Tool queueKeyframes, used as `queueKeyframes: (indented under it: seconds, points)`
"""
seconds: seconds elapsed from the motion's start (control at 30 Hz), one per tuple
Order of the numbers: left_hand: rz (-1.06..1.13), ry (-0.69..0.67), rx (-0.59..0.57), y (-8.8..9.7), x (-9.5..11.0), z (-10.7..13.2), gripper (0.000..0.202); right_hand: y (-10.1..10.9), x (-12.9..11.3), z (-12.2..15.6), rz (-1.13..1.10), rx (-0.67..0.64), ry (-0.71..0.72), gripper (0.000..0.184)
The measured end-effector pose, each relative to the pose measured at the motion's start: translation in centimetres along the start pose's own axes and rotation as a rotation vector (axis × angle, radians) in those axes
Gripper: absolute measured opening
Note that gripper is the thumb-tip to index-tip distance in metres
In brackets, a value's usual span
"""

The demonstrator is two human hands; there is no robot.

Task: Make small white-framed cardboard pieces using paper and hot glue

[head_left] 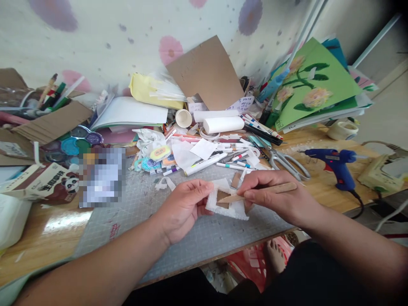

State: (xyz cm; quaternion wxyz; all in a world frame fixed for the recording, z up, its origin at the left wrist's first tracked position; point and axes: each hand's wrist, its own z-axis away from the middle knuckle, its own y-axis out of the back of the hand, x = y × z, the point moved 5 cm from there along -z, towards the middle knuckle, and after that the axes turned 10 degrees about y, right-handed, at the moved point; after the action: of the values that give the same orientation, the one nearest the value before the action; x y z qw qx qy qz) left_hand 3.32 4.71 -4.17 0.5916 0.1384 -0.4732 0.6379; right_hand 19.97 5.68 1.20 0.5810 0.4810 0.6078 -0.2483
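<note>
My left hand [181, 208] pinches the left edge of a small white foam frame [227, 207] with a brown cardboard piece in its middle, held just above the grey cutting mat [153, 212]. My right hand [274, 199] grips a flat wooden stick [283, 188], whose pointed end rests on the brown centre of the frame. Its fingers also touch the frame's right edge.
Behind the mat lie scissors [287, 163], markers, paper scraps and white paper rolls [223, 124]. A blue glue gun [338, 163] stands at the right on the wooden table [318, 178]. A green flower card [315, 85] leans at the back right, a paint palette [76, 142] and a panda box [44, 182] sit at the left.
</note>
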Motion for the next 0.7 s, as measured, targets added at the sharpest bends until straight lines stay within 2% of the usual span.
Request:
queueKeyframes:
  seconds: [0.13,0.27,0.43,0.57,0.7]
  points:
    - [0.043,0.033,0.001,-0.1,0.0,0.1,0.022,1.1,-0.4,0.5,0.026,-0.005,0.037,0.010]
    - [0.198,0.006,0.044,0.1,0.1,0.0,0.014,2.2,-1.0,1.6,0.036,0.152,0.130,0.005]
    - [0.272,-0.029,0.051,0.1,0.1,-0.1,0.010,0.3,-1.8,1.9,0.107,0.115,0.181,0.003]
    - [0.289,-0.058,0.042,0.0,0.2,0.2,0.011,-0.4,-1.0,1.5,0.061,0.154,0.102,0.006]
    - [0.312,-0.069,0.018,-0.1,0.4,0.3,0.011,-0.3,0.9,1.3,-0.183,0.232,0.004,0.008]
